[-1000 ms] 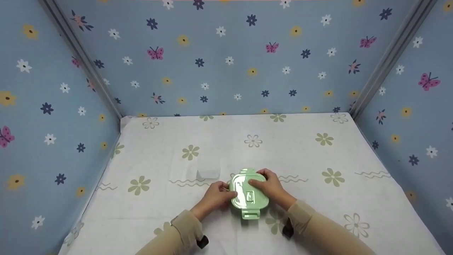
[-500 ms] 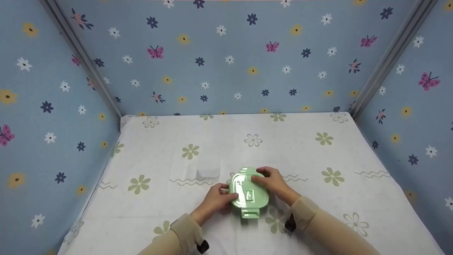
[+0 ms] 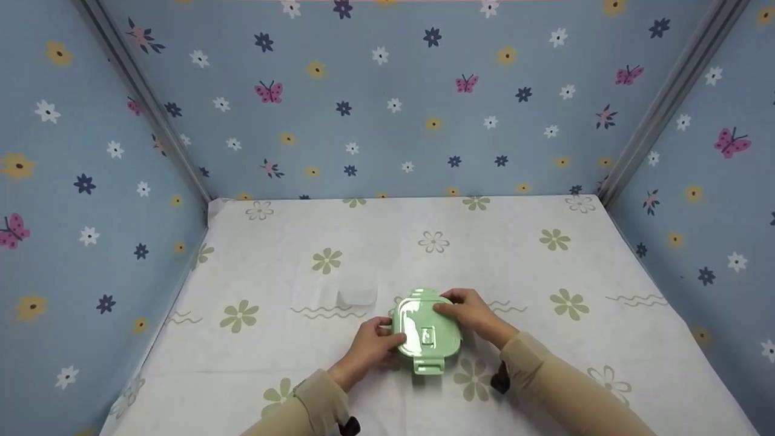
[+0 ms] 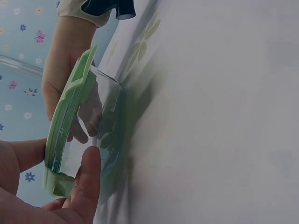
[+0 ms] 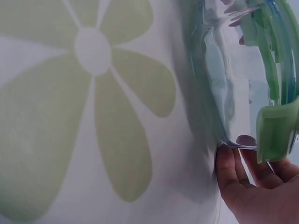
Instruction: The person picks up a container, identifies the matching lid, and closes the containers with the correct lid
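A glass food container (image 4: pixel 110 121) with a light green lid (image 3: pixel 428 324) sits at the front middle of the table, between both hands. Two of the lid's flaps stick outward, at the far and near sides. My left hand (image 3: pixel 369 344) pinches the container's left side, thumb on the lid and fingers (image 4: pixel 86 184) lower against the side. At the far right corner my right hand (image 3: pixel 475 315) holds it likewise, its thumb on the lid's edge. In the right wrist view its fingers (image 5: pixel 229 170) touch the glass near the base, beside a green side flap (image 5: pixel 275 133) pointing down.
A small see-through piece with a whitish front (image 3: pixel 357 295) stands just behind and left of the container. White cloth with green flowers (image 3: pixel 569 239) covers the table. Blue patterned walls (image 3: pixel 387 121) enclose it at the back and both sides.
My right thumb has slid a little to the right, toward the lid's edge, and the right forearm has shifted right. The left thumb is slightly nearer the front. The container has stayed put.
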A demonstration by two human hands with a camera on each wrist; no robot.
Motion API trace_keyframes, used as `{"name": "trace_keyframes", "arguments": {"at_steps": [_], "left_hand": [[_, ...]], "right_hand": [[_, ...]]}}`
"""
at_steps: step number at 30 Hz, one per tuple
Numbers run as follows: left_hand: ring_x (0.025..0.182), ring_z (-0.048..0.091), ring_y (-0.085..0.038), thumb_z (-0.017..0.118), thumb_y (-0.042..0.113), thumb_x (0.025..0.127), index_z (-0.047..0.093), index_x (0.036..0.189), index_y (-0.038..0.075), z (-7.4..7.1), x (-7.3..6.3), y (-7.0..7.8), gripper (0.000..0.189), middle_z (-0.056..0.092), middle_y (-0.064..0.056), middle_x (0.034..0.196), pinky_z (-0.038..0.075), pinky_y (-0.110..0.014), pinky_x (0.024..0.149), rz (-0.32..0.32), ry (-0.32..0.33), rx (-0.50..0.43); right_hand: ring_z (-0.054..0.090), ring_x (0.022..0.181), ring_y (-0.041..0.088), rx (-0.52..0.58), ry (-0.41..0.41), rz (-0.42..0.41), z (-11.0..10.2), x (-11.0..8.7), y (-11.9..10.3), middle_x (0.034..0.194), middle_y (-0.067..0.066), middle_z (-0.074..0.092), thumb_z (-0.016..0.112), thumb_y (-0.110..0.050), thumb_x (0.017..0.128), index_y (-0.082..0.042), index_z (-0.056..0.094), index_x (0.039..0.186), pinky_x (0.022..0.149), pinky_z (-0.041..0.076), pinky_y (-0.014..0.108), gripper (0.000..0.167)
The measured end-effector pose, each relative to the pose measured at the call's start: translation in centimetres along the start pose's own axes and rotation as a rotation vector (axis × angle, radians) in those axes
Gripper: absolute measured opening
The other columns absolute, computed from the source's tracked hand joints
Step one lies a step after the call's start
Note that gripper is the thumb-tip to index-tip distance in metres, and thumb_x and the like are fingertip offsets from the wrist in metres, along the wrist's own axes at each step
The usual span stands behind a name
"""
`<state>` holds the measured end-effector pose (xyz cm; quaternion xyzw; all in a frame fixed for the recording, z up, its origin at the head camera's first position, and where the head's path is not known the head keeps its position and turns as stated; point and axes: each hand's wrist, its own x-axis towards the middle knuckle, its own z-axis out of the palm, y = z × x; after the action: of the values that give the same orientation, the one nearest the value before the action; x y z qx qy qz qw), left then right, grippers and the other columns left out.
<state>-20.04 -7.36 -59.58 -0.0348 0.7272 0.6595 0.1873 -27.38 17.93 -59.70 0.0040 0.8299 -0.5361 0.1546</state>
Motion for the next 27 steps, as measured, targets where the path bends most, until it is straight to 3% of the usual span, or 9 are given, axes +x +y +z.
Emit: {"name": "trace_keyframes", "arguments": {"at_steps": [19, 27], "left_hand": [[0.077, 0.072, -0.013, 0.076, 0.015, 0.092, 0.066, 0.131, -0.012, 0.3, 1.1, 0.9, 0.049, 0.077, -0.014, 0.103, 0.065, -0.034, 0.072, -0.021, 0.064, 0.008], [0.071, 0.066, -0.011, 0.077, 0.015, 0.091, 0.071, 0.126, -0.01, 0.4, 2.5, 1.5, 0.044, 0.076, -0.01, 0.099, 0.058, -0.026, 0.061, -0.03, 0.076, 0.06]], "right_hand": [[0.061, 0.081, 0.014, 0.147, 0.157, 0.06, -0.1, -1.6, 0.1, 0.092, 0.003, 0.071, 0.087, -0.012, 0.089, -0.003, 0.075, 0.097, 0.067, 0.051, 0.023, 0.017], [0.062, 0.073, 0.011, 0.141, 0.218, 0.104, -0.4, -2.6, 0.3, 0.085, 0.002, 0.071, 0.09, -0.018, 0.088, -0.003, 0.077, 0.091, 0.06, 0.052, 0.022, 0.02]]}}
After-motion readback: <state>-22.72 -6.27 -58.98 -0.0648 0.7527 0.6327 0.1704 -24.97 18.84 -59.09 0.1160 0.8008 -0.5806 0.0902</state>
